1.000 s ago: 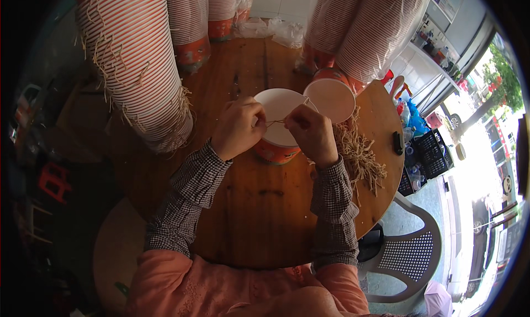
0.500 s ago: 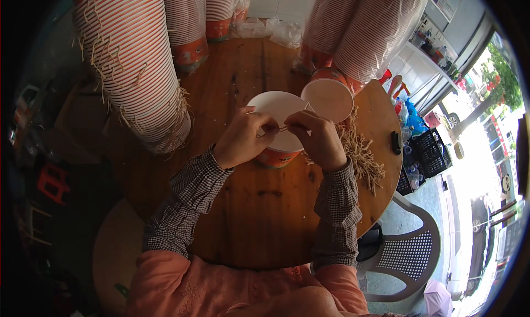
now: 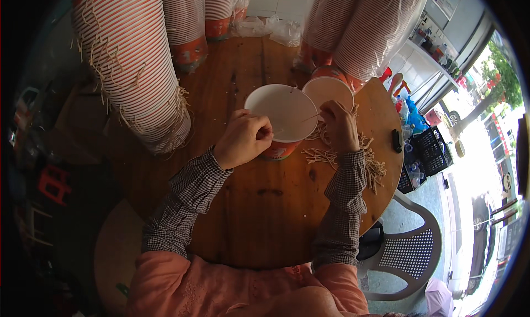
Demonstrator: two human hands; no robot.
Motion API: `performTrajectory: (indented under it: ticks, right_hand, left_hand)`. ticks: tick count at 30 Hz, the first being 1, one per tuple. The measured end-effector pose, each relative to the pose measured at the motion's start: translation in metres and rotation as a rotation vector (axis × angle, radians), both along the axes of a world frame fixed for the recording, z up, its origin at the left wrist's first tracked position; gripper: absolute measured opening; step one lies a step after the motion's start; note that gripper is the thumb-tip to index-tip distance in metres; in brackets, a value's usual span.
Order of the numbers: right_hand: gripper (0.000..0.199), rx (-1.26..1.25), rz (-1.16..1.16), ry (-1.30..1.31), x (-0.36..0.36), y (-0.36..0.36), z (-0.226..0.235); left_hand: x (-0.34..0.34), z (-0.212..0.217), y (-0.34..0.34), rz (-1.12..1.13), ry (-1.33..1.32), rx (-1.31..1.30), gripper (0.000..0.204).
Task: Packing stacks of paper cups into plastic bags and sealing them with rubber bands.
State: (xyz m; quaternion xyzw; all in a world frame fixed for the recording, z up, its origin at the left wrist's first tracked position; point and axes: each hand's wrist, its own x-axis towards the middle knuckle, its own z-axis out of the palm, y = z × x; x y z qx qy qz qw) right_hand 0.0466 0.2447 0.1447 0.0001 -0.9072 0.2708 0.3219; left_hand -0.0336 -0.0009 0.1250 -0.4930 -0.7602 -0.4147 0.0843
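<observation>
A white paper tub (image 3: 282, 107) with an orange printed outside stands upright on the round wooden table. My left hand (image 3: 243, 139) is at its near left rim, fingers curled together; what they pinch, if anything, is hidden. At the right rim my right hand (image 3: 341, 127) pinches a thin tan strand (image 3: 310, 118), whose free end reaches over the tub's mouth. Under and beside my right hand lies a loose pile of tan strands (image 3: 373, 163). A second paper tub (image 3: 329, 91) lies tipped behind my right hand, its open mouth toward me.
Tall stacks of nested paper tubs (image 3: 132, 57) rise at the left, strands hanging over the nearest. More plastic-wrapped stacks (image 3: 381, 35) stand at the back right. A small black object (image 3: 396, 141) lies near the table's right edge. Beyond are a grey chair (image 3: 408, 254) and black crates (image 3: 430, 151).
My hands have moved apart: the right went rightward to the rim, drawing the strand with it. The left stayed nearly in place. The upright tub shifted slightly right and away.
</observation>
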Motion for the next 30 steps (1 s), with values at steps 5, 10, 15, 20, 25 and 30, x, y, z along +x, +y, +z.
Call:
performTrajectory:
  ticks: [5,10,15,20,25,30]
  right_hand:
    - [0.010,-0.031,0.014,0.003,0.001,0.005,-0.002]
    - [0.012,-0.010,0.055,-0.179,0.009,0.013,0.001]
    - [0.011,-0.028,0.253,-0.107,0.015,-0.023,0.024]
    - [0.008,-0.120,0.308,-0.118,0.019,-0.045,0.033]
    - [0.008,-0.223,0.321,-0.027,0.015,-0.050,0.028]
    - [0.012,-0.405,0.191,0.272,0.019,-0.054,0.038]
  left_hand:
    - [0.000,-0.002,0.002,0.006,0.036,0.015,0.007]
    - [-0.006,0.003,-0.004,0.111,0.207,0.022,0.010]
    - [0.008,0.018,-0.007,0.193,0.269,0.149,0.025]
    - [0.020,0.019,0.010,-0.035,-0.106,0.069,0.030]
    - [0.002,0.036,0.014,-0.181,-0.165,0.016,0.021]
    - [-0.011,0.103,0.014,-0.152,-0.477,-0.049,0.015]
